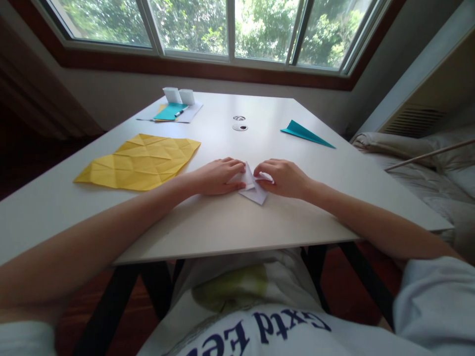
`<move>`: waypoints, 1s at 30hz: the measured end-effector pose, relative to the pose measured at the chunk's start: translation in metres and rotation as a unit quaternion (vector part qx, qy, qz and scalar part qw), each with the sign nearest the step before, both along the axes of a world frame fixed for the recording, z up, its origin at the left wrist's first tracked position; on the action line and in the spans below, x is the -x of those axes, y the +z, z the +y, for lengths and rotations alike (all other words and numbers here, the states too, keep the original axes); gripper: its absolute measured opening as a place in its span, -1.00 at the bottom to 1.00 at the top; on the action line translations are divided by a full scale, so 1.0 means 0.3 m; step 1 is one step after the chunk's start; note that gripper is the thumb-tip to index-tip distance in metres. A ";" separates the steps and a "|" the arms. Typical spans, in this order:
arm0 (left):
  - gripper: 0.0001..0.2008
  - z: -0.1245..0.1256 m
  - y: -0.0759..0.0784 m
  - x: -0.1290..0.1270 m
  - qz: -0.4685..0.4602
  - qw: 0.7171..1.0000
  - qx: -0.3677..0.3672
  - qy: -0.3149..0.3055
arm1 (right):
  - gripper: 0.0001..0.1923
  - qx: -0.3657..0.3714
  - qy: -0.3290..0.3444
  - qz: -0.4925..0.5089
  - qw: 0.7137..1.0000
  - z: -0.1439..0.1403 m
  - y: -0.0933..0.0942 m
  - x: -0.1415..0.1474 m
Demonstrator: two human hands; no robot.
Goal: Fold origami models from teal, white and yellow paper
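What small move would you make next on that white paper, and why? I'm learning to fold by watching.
Probably press the raised flap flat. The left hand lies on the white folded paper, pinning it to the table, while the right hand pinches a flap that stands up, apparently not yet creased.

White table (334, 163), wide window (230, 29), daylight, bed (426, 178) right.

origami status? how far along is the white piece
Done: a teal folded piece lies finished-looking at right; the yellow sheet is creased and lies open. In hand: the white paper, already folded small, is pressed flat by the left hand while the right hand pinches a flap. Left: its final shape is not yet recognisable.
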State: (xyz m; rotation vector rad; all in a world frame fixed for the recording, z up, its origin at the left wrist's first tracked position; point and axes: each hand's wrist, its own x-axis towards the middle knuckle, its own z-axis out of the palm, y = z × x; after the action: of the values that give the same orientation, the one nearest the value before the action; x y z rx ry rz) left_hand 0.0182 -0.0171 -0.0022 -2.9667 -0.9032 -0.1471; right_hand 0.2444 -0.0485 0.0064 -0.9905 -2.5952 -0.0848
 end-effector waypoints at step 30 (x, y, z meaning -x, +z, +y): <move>-0.67 -0.055 0.023 -0.035 -0.068 0.990 0.017 -0.123 | -0.85 0.184 0.114 0.016 0.976 0.065 0.028 -0.056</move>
State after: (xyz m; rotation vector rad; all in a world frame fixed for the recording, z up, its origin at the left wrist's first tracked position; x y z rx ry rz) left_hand 0.0287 -0.0337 0.0047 -3.1223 -0.5506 -0.3480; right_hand 0.2613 -0.0289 0.0150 -0.7887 -2.7288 0.4810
